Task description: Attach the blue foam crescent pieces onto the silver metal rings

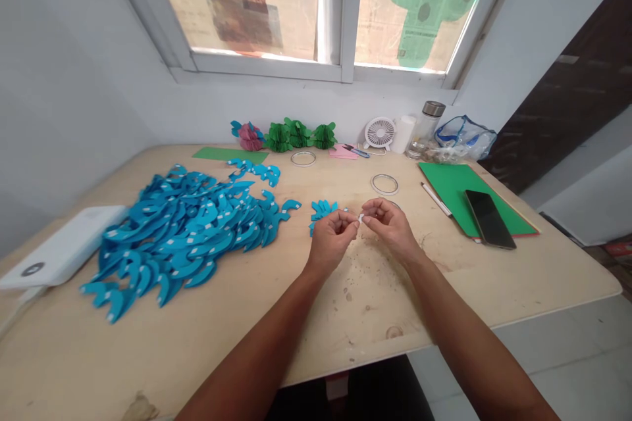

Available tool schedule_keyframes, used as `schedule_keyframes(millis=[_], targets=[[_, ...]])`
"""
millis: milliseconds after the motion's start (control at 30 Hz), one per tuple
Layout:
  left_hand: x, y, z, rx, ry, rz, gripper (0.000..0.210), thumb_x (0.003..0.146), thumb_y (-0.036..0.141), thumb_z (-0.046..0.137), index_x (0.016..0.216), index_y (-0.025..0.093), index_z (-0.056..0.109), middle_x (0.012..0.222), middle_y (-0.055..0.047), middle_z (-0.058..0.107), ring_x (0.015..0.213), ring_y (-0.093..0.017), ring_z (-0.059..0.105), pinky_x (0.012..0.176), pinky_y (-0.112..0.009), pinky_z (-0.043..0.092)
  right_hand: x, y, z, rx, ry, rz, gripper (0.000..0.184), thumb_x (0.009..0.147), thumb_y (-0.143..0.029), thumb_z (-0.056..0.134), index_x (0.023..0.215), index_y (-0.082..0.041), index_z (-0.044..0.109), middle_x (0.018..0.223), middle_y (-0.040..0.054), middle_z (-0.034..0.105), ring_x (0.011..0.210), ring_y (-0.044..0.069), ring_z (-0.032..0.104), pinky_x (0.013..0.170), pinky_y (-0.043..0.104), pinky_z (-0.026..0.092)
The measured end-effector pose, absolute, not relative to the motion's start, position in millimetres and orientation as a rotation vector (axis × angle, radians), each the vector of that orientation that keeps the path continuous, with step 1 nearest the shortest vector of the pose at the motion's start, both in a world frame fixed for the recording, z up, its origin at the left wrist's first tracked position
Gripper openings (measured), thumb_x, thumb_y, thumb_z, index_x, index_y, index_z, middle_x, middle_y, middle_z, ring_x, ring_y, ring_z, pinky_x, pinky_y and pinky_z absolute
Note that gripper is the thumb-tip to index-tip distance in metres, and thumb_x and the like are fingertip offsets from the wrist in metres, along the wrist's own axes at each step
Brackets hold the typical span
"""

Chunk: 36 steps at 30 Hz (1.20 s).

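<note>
My left hand (333, 237) and my right hand (392, 227) meet above the table, thumb and fingertips of each pinched together. Between them is a small white piece (361, 218); its material is too small to make out. Just behind my left hand lies a small blue paper cutout with pointed lobes (323, 208), partly hidden by the fingers. To the left spreads a big heap of curved blue paper cutouts (197, 223), many with little white squares on them. A few more blue pieces (257, 171) lie at its back edge.
Two tape rolls (384, 175) lie behind my hands. A phone (488, 218) rests on green sheets (444, 191) at right, beside a white pen (436, 199). Folded green paper shapes (299, 134), a small fan (380, 133) and a bottle (427, 128) line the wall. A white power bank (64, 247) sits far left.
</note>
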State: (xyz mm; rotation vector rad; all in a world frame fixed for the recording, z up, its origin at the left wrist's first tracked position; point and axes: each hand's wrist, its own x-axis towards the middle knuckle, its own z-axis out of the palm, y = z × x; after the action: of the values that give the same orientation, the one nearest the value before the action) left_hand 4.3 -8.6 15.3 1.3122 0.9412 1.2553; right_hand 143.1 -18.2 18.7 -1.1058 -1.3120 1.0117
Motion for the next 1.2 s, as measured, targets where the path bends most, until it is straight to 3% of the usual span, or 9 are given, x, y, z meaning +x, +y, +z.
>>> schedule_keyframes(millis=[400, 667, 1200], targets=[[4.5, -11.2, 18.3, 1.286, 0.949, 1.238, 0.007, 0.064, 0.020, 0.062, 0.060, 0.016, 0.059, 0.047, 0.003, 0.052, 0.043, -0.007, 0.044, 0.042, -0.019, 0.033, 142.5, -16.4, 21.3, -1.146, -1.140, 1.022, 0.025, 0.065, -0.033, 0.067, 0.083, -0.020, 0.056, 0.070, -0.0015, 0.054, 0.059, 0.010, 0.049, 0.053, 0.023, 0.040], [5.1, -10.1, 14.7, 1.295, 0.946, 1.271, 0.012, 0.067, 0.025, 0.064, 0.075, 0.017, 0.063, 0.048, 0.005, 0.051, 0.044, -0.008, 0.045, 0.043, -0.019, 0.033, 144.0, -16.1, 19.2, -1.089, -1.141, 1.090, 0.022, 0.066, -0.029, 0.067, 0.084, -0.020, 0.058, 0.069, -0.0026, 0.054, 0.060, 0.009, 0.050, 0.057, 0.023, 0.040], [5.3, -12.3, 19.3, 1.357, 0.965, 1.241, 0.007, 0.067, 0.018, 0.058, 0.061, 0.016, 0.060, 0.048, 0.004, 0.052, 0.043, -0.007, 0.043, 0.043, -0.019, 0.032, 144.0, -15.4, 13.7, -1.005, -1.154, 1.168, 0.021, 0.069, -0.025, 0.068, 0.088, -0.019, 0.059, 0.071, -0.0029, 0.056, 0.066, 0.009, 0.052, 0.064, 0.023, 0.040]])
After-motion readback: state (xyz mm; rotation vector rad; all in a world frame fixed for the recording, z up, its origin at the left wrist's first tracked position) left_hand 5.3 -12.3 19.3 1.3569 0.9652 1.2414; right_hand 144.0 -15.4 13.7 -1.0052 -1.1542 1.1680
